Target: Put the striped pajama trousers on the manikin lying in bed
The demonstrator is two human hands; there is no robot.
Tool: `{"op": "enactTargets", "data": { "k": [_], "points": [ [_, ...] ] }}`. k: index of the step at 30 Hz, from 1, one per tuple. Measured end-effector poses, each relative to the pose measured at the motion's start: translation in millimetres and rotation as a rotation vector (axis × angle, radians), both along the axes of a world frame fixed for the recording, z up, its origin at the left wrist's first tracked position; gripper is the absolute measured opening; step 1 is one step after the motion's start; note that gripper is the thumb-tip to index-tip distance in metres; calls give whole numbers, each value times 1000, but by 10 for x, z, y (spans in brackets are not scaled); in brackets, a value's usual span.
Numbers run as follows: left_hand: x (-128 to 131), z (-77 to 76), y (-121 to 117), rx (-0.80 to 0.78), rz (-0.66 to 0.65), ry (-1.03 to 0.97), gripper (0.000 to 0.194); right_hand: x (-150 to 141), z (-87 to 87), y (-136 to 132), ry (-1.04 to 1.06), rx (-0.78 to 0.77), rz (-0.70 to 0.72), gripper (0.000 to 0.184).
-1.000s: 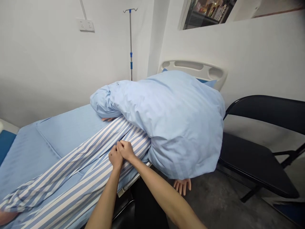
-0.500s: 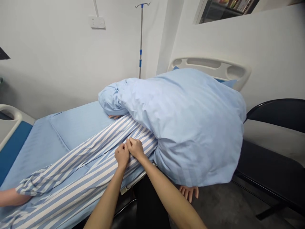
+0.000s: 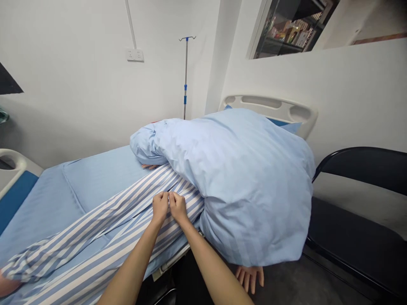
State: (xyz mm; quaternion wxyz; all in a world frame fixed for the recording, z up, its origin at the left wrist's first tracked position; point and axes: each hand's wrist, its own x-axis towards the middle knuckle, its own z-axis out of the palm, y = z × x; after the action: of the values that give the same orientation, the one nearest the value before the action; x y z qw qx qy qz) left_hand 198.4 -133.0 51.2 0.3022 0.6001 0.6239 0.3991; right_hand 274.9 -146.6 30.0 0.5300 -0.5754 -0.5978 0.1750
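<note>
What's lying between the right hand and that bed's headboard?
In the head view, a patch of striped trousers shows next to the right hand; then the light-blue quilt covers most of the stretch toward the headboard.

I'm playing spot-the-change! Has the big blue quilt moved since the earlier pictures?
No, not that I can see. The quilt lies the same way against the headboard; both shifted in the picture together because the camera moved.
</note>
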Motion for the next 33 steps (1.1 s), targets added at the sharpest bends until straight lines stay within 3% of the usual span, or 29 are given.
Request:
{"op": "enactTargets", "data": {
  "k": [3,9,15,22,25,30,33],
  "points": [
    [105,-122,-24,29,53,-44,35,11,-18,-4,31,-1,12,36],
    [164,-290,-96,104,75,112,36,22,-46,-4,142,-2,-3,34],
    [151,-254,-82,60,97,209,33,46,16,52,121,-61,47,37],
    [192,-142,-141,-50,94,284,30,238,322,183,-270,-91,68,38],
    [194,-139,-135,-37,102,302,31,270,264,214,-344,-75,41,38],
    [204,-161,-121,-9,127,273,34,254,53,226,-419,-105,-119,33],
    [208,-169,-137,-21,155,243,33,250,25,223,-399,-94,-118,35]
  ]
}}
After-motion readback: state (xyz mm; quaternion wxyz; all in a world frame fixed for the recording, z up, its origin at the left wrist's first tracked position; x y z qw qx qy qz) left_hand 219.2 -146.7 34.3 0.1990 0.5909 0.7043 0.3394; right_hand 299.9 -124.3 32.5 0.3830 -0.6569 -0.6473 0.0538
